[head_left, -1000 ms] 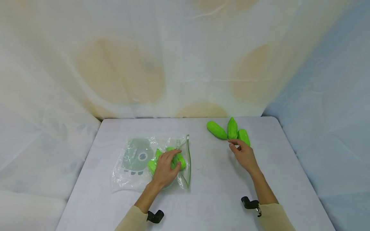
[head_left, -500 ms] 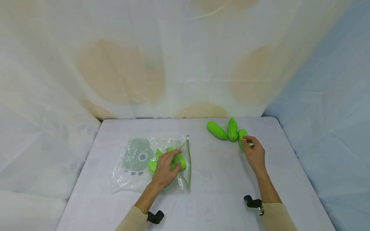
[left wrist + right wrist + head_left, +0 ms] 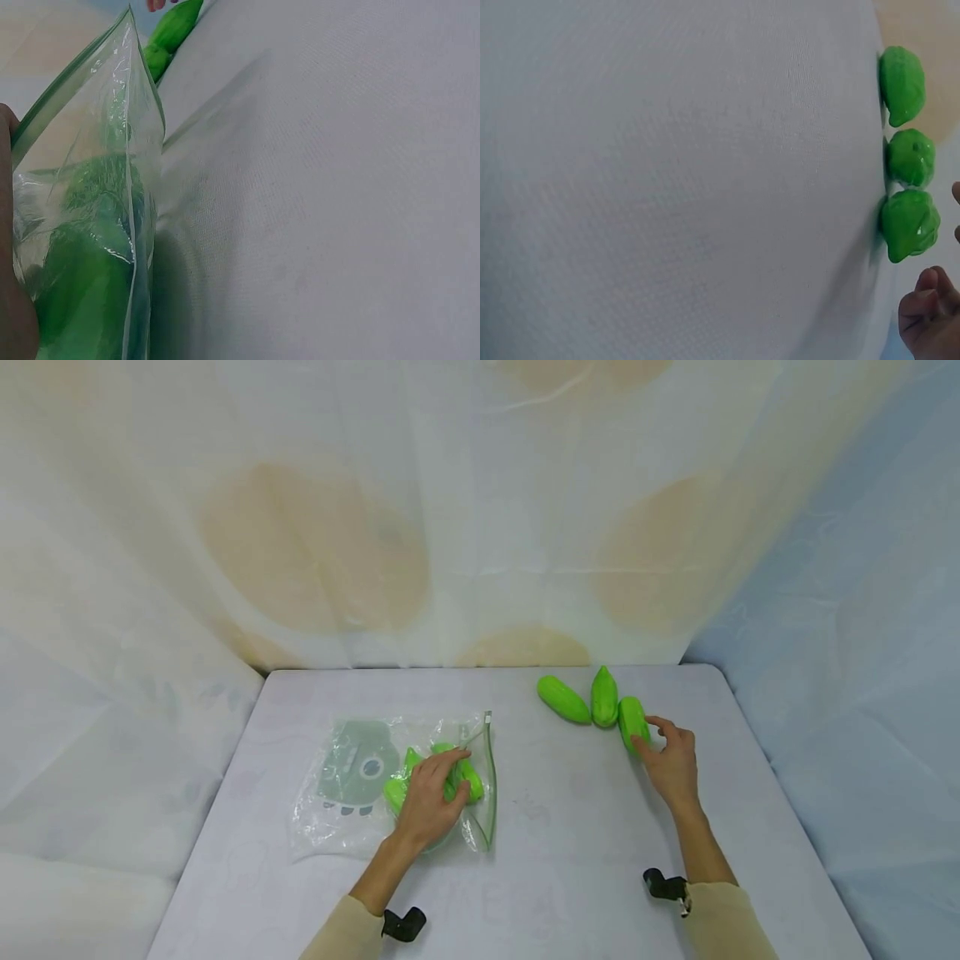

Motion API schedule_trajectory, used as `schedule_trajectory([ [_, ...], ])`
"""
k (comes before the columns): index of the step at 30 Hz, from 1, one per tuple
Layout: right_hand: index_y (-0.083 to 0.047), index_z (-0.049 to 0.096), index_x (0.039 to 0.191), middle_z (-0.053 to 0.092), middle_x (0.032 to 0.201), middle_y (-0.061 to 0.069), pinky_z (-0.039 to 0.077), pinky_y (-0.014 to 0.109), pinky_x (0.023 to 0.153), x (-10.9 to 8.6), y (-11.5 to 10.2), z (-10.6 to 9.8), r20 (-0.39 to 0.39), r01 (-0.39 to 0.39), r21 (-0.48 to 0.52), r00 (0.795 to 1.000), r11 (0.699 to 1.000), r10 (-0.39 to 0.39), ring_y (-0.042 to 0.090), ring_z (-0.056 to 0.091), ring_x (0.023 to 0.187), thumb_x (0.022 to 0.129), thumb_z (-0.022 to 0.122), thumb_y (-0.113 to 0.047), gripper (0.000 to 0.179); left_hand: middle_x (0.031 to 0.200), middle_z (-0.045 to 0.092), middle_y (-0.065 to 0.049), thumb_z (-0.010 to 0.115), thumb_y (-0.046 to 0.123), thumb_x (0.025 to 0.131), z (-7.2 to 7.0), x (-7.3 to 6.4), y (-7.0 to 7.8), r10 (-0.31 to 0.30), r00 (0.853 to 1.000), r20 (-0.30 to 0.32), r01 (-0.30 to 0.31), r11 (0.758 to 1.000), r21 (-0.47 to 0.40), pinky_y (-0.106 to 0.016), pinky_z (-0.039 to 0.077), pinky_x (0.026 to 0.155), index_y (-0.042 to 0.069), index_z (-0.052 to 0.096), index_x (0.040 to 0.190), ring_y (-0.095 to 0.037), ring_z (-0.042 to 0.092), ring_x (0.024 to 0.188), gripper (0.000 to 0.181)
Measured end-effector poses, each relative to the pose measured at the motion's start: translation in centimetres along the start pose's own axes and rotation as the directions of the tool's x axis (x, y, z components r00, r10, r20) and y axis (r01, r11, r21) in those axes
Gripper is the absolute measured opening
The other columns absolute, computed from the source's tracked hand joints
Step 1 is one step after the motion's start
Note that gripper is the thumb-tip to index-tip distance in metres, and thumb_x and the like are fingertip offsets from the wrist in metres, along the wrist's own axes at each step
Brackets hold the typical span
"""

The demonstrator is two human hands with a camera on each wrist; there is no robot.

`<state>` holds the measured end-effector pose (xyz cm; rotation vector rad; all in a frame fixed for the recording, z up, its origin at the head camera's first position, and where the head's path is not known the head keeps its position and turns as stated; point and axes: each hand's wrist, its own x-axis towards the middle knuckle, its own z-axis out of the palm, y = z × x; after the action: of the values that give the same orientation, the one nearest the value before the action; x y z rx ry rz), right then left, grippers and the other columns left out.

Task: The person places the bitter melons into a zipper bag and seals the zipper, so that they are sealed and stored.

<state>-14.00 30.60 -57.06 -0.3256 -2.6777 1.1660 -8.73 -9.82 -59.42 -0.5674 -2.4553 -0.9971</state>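
A clear zip bag [image 3: 311,827] with a green print and a green zip edge lies on the left of the table. Bright green, ridged, gourd-shaped vegetables [image 3: 82,285] show inside it. My left hand [image 3: 431,797] lies over the bag near its mouth and holds its upper layer raised; the fingertips are partly hidden. At the back right, my right hand [image 3: 671,764] is at the nearest loose green gourd [image 3: 632,720], thumb at its near end and forefinger at its right side. The right wrist view shows these fingers [image 3: 922,304] spread apart beside that gourd.
Two more green gourds, a slanted one [image 3: 562,698] and an upright one [image 3: 603,697], lie just left of it near the table's back edge. The white-covered table [image 3: 555,843] is bounded by hanging cloth [image 3: 480,527] at the back and both sides.
My right hand has moved rightward from in front of the middle gourd to the right side of the nearest one, its fingers spreading. The left hand and bag stay still.
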Motion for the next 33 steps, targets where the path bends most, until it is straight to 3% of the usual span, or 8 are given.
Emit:
schedule_trajectory([
  [9,-0.008,0.043,0.150,0.047,0.133,0.035,0.044,0.061,0.090,0.3,0.9,0.2,0.126,0.024,-0.043,0.992,0.999,-0.018,0.049,0.047,0.119,0.098,0.064,-0.033,0.062,0.133,0.064,0.000,0.064,0.020,0.089,0.0,0.1,0.0,-0.003,1.000,-0.004,0.003,1.000,0.003,-0.049,0.040,0.105,0.016,0.063,0.131,-0.023,0.056,0.127,0.042],
  [20,-0.012,0.036,0.154,0.053,0.134,0.032,0.047,0.059,0.088,0.2,1.3,0.2,0.135,0.005,-0.058,0.991,0.998,0.003,0.048,0.053,0.118,0.101,0.059,-0.028,0.060,0.129,0.067,-0.001,0.062,0.025,0.088,0.1,0.5,0.1,0.020,1.000,-0.022,-0.017,0.994,0.111,-0.046,0.042,0.101,0.017,0.065,0.128,-0.023,0.060,0.123,0.041],
  [24,-0.012,0.037,0.154,0.053,0.135,0.031,0.048,0.055,0.085,0.1,1.4,0.2,0.107,-0.011,-0.050,0.994,0.999,0.016,0.045,0.055,0.115,0.102,0.058,-0.029,0.059,0.129,0.067,-0.002,0.061,0.027,0.088,0.0,0.6,0.2,0.019,1.000,-0.012,-0.017,0.989,0.146,-0.046,0.043,0.100,0.017,0.065,0.128,-0.023,0.061,0.122,0.041],
  [33,-0.017,0.038,0.154,0.059,0.130,0.027,0.048,0.032,0.065,0.0,1.2,0.0,0.043,-0.015,-0.011,0.999,1.000,0.015,0.033,0.061,0.089,0.102,0.055,-0.035,0.058,0.129,0.067,-0.001,0.064,0.027,0.087,-0.4,0.9,0.1,0.030,0.999,-0.011,-0.028,0.986,0.166,-0.046,0.044,0.099,0.018,0.064,0.128,-0.023,0.061,0.121,0.043],
])
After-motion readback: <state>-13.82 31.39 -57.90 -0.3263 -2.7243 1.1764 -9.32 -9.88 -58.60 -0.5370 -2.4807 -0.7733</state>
